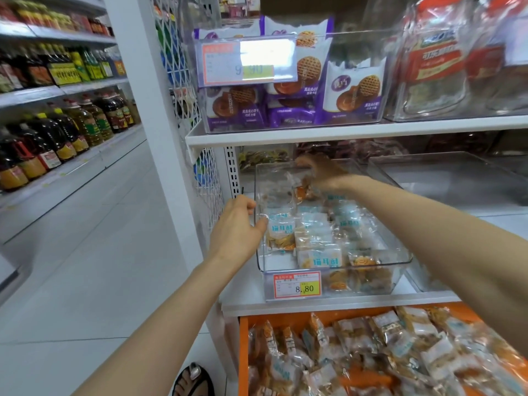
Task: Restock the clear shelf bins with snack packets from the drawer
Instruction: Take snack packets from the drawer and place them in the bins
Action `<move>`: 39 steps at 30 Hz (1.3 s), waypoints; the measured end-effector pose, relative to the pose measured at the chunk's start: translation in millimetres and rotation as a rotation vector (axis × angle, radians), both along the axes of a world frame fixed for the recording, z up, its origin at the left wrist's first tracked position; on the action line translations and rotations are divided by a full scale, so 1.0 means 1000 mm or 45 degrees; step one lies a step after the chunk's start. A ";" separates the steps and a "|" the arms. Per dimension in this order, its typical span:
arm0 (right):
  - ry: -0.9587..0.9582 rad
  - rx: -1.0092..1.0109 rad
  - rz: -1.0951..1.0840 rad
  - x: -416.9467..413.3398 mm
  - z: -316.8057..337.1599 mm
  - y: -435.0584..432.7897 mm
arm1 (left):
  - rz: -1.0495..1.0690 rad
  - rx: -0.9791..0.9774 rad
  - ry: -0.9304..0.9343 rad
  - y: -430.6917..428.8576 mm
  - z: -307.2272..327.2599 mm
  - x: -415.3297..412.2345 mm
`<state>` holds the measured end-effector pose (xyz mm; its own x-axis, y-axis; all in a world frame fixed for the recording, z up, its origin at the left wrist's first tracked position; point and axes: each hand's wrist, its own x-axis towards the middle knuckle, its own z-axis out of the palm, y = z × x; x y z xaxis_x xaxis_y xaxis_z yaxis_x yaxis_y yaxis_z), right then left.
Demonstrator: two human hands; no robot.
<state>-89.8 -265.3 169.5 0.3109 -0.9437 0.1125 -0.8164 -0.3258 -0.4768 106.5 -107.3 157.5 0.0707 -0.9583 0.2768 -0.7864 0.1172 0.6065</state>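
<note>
At clear bin (pixel 274 262) of crinkly packets (pixel 314 238), my left hand (pixel 237 227) grips rim; right hand (pixel 324 172) blurry, can't tell grip

To my left I see shelves of large cooking-oil bottles (pixel 71 130), dark and golden, with smaller sauce bottles (pixel 43 67) on the tier above. A white tiled floor (pixel 100 252) runs between them and a white pillar (pixel 148 95), which has a wire mesh panel (pixel 211 181) beside it. Higher up, purple waffle-biscuit packs (pixel 354 92) stand behind a glare-washed price tag (pixel 248 62). A lower tag (pixel 297 284) reads 8.80. A sandalled foot (pixel 194 380) shows at the bottom edge.
</note>
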 end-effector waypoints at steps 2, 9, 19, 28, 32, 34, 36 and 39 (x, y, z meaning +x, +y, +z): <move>0.096 0.099 0.054 0.000 -0.005 -0.003 | 0.002 -0.030 -0.017 -0.002 0.003 -0.001; 0.574 -0.061 0.037 0.002 -0.008 -0.007 | -0.046 -0.175 0.115 -0.001 0.010 -0.008; 0.901 -0.350 -0.043 -0.009 0.005 -0.002 | -0.221 -0.218 0.182 0.002 0.014 -0.026; -0.672 0.143 0.028 -0.033 0.038 0.090 | -0.286 0.028 0.530 0.004 0.017 -0.040; -0.972 0.323 0.126 -0.030 0.019 0.107 | -0.315 0.242 0.748 0.007 0.017 -0.050; -0.930 0.309 0.161 -0.030 0.017 0.113 | -0.358 0.255 0.782 0.007 0.017 -0.049; -0.877 0.306 0.219 -0.034 0.020 0.114 | -0.387 0.253 0.726 0.007 0.018 -0.044; -0.810 0.374 0.323 -0.041 0.034 0.112 | -0.452 0.300 0.625 0.006 0.020 -0.036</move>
